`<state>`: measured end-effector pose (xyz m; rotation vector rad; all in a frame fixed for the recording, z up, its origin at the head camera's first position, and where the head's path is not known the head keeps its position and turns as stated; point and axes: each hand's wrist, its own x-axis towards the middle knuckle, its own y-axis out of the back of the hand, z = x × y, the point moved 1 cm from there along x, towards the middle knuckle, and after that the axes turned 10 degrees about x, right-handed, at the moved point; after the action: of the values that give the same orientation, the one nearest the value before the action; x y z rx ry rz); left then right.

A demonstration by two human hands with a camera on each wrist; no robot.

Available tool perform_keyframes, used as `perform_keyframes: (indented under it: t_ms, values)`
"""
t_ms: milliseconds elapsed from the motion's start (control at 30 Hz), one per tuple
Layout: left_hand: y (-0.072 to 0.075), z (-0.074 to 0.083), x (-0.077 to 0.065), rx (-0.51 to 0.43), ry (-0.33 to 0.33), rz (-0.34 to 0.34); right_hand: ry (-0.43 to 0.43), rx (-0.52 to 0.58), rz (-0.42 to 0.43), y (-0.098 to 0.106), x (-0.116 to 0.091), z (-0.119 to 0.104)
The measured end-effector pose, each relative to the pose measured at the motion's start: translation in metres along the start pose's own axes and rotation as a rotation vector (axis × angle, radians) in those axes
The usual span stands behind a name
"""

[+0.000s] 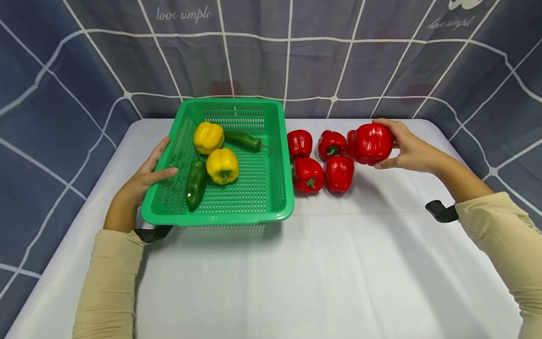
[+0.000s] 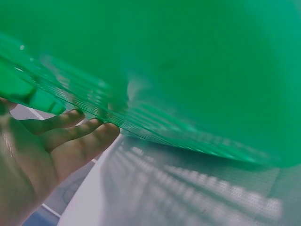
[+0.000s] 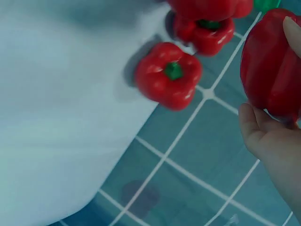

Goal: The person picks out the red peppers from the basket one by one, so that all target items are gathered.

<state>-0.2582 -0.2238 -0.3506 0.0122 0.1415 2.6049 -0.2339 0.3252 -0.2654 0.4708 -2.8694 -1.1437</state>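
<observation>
My left hand (image 1: 144,178) holds the left side of a green plastic basket (image 1: 218,218), thumb over the rim and fingers along the outer wall. In the left wrist view those fingers (image 2: 87,143) lie against the slotted wall, with shadow on the cloth below. Inside the basket are two yellow bell peppers (image 1: 209,138) and two long green peppers (image 1: 196,185). At the right, my right hand (image 1: 411,148) grips a red bell pepper (image 1: 372,144) between thumb and fingers, raised over the table. This pepper (image 3: 270,66) also shows at the right wrist view's edge.
Several more red bell peppers (image 1: 308,175) stand grouped against the basket's right side; one is partly hidden behind the held pepper. White cloth (image 1: 322,273) covers the table. Grey-blue checked fabric (image 1: 313,61) rises behind the table and along both sides.
</observation>
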Motion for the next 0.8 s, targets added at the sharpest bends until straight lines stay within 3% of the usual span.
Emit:
perform_keyframes:
  t_ms: [433,800]
  values:
    - [-0.001,0.000,-0.002,-0.004,0.003,0.016,-0.034,0.031,-0.036,-0.006,-0.008,0.046]
    - [-0.002,0.001,-0.002,0.000,0.004,0.018,-0.064,0.086,-0.055,-0.015,-0.007,0.062]
